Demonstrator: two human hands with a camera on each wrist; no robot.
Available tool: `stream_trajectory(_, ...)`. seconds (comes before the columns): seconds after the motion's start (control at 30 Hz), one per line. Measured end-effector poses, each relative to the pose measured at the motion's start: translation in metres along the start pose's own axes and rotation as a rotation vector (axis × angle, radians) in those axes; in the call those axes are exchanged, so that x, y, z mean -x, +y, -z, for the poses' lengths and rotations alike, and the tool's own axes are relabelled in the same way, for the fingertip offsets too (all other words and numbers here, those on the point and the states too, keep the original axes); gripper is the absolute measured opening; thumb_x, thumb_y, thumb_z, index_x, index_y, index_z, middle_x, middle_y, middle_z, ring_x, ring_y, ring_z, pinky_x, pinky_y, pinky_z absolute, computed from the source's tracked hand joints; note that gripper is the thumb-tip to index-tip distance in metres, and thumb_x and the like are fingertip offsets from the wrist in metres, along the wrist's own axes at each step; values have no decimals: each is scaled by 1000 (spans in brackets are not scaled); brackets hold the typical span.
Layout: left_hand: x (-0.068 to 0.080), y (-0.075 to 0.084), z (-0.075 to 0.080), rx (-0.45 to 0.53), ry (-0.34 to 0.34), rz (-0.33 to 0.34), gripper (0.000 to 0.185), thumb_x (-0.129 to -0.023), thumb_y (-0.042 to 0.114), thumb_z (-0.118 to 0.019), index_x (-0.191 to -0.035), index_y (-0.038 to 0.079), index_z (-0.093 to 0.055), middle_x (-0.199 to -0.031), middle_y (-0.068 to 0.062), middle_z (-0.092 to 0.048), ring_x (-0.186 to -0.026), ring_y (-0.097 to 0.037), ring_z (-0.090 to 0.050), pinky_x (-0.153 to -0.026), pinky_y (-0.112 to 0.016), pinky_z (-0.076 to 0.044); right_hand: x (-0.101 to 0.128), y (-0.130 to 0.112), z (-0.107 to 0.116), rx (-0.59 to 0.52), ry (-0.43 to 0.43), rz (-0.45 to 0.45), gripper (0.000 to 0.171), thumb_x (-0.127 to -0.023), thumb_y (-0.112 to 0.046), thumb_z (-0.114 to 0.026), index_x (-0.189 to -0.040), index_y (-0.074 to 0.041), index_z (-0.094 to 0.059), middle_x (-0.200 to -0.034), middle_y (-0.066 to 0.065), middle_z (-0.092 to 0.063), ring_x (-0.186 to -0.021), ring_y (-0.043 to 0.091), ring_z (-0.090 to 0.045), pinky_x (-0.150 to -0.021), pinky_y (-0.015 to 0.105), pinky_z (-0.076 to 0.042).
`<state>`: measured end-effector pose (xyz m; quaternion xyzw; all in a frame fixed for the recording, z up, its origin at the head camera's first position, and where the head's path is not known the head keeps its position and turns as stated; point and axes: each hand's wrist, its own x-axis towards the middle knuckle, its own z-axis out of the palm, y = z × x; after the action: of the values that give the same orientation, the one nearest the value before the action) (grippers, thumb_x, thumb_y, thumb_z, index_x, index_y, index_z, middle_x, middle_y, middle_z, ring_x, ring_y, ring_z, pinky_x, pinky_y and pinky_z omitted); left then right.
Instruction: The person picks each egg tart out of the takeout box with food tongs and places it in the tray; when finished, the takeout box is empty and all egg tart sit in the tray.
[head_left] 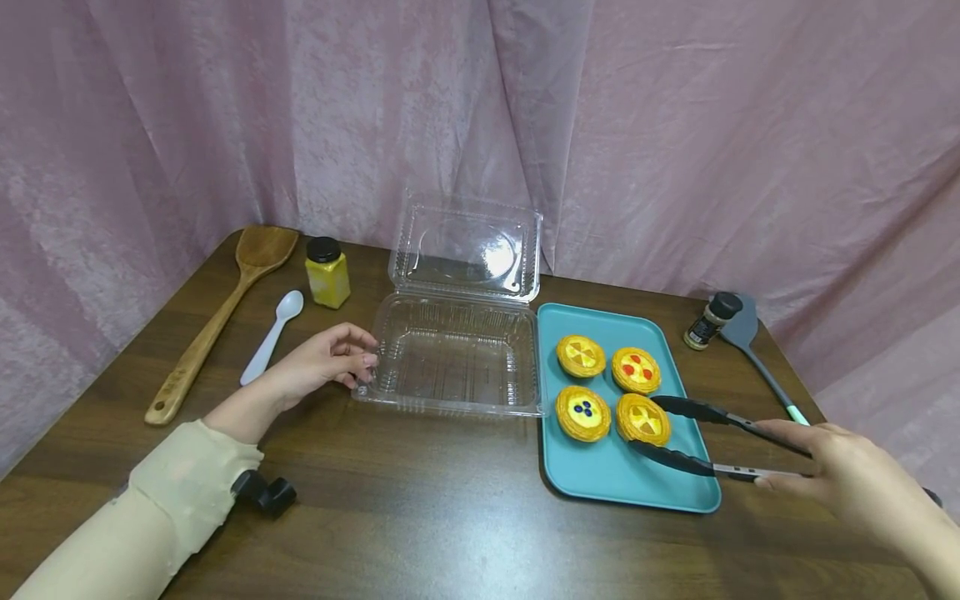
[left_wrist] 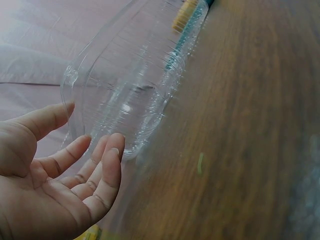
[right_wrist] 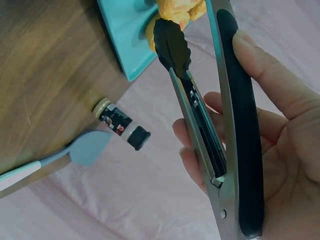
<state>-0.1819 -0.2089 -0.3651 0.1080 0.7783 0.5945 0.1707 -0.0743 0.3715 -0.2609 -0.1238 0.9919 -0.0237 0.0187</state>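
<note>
My left hand (head_left: 358, 358) rests at the left rim of a clear plastic clamshell box (head_left: 450, 360), fingers relaxed and fingertips touching its edge; the lid (head_left: 468, 250) stands open behind. In the left wrist view the open palm (left_wrist: 90, 137) sits beside the box's corner (left_wrist: 130, 85). My right hand (head_left: 787, 454) grips black-tipped metal tongs (head_left: 705, 433). Their tips stand apart on either side of the front right tart (head_left: 643, 418) on the teal tray (head_left: 600, 475). Three more tarts (head_left: 583, 412) (head_left: 581, 356) (head_left: 636, 369) lie on the tray. The right wrist view shows the tongs (right_wrist: 210, 125) reaching the tart (right_wrist: 175, 7).
A wooden spatula (head_left: 217, 325), a white spoon (head_left: 272, 336) and a yellow jar (head_left: 327, 272) lie left of the box. A small spice bottle (head_left: 708, 321) and a grey spatula (head_left: 750, 342) sit right of the tray. Pink curtain hangs behind the brown table.
</note>
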Motion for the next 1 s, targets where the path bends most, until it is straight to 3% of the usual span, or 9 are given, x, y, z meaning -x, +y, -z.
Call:
stream_trajectory(0.07, 0, 0, 0, -3, 3, 2, 46, -94, 19, -61, -127, -7, -42, -111, -23, -61, -85, -9, -65, -74, -27, -54, 0, 1, 0, -29, 13, 8, 69, -72, -44, -80, -127, -8, -60, -112, 22, -68, -98, 37, -61, -70, 51, -48)
stream_trajectory(0.2, 0, 1, 1, -5, 7, 1, 46, -94, 19, -61, -127, -7, -42, -110, -23, -61, -84, -10, -65, -74, -27, -54, 2, 4, -1, -64, 23, 14, 70, -71, -42, -81, -128, -7, -59, -114, 24, -66, -107, 47, -58, -76, 58, -46)
stream_trajectory(0.47, 1, 3, 1, -6, 5, 3, 46, -94, 18, -61, -128, -7, -41, -109, -20, -61, -85, -10, -65, -74, -27, -54, 4, 13, -1, -68, 108, 28, 72, -66, -35, -85, -127, -8, -59, -114, 29, -65, -103, 52, -57, -72, 60, -44)
stream_trajectory(0.67, 1, 3, 1, -1, -1, 1, 48, -93, 19, -61, -128, -7, -41, -109, -21, -60, -86, -10, -65, -74, -28, -54, 2, 16, -1, -99, 125, -7, 72, -67, -36, -85, -129, -11, -58, -119, 34, -60, -101, 57, -55, -67, 61, -44)
stream_trajectory(0.7, 1, 3, 0, -1, -1, 3, 48, -93, 19, -61, -128, -7, -41, -110, -21, -60, -86, -10, -64, -74, -28, -54, 1, 16, -1, -104, 124, -16, 72, -68, -37, -85, -129, -11, -58, -118, 34, -60, -97, 53, -58, -65, 59, -46)
stream_trajectory(0.77, 1, 2, 0, 2, -1, 9, 48, -93, 19, -61, -129, -7, -41, -110, -20, -60, -86, -11, -64, -74, -28, -54, 1, 15, -1, -125, 119, -44, 70, -70, -38, -84, -130, -14, -58, -117, 31, -61, -89, 32, -63, -62, 47, -47)
stream_trajectory(0.87, 1, 1, -1, 2, -1, 13, 48, -93, 19, -61, -129, -7, -41, -110, -21, -60, -86, -11, -64, -74, -28, -54, 0, 13, -3, -151, 128, -65, 67, -72, -37, -82, -131, -18, -58, -106, 21, -64, -77, 3, -49, -59, 27, -39)
stream_trajectory(0.93, 1, 1, -1, 2, -1, 12, 48, -93, 19, -61, -128, -7, -41, -110, -22, -60, -86, -12, -64, -74, -28, -54, -2, 12, -5, -178, 152, -67, 64, -73, -35, -82, -131, -22, -58, -103, 15, -65, -73, -5, -39, -59, 20, -33)
stream_trajectory(1.0, 1, 1, -2, 3, 0, 10, 48, -93, 19, -61, -128, -7, -41, -110, -22, -60, -86, -12, -64, -74, -28, -54, -3, 10, -8, -192, 171, -71, 64, -73, -35, -83, -131, -22, -58, -99, 14, -63, -72, -5, -39, -59, 21, -32)
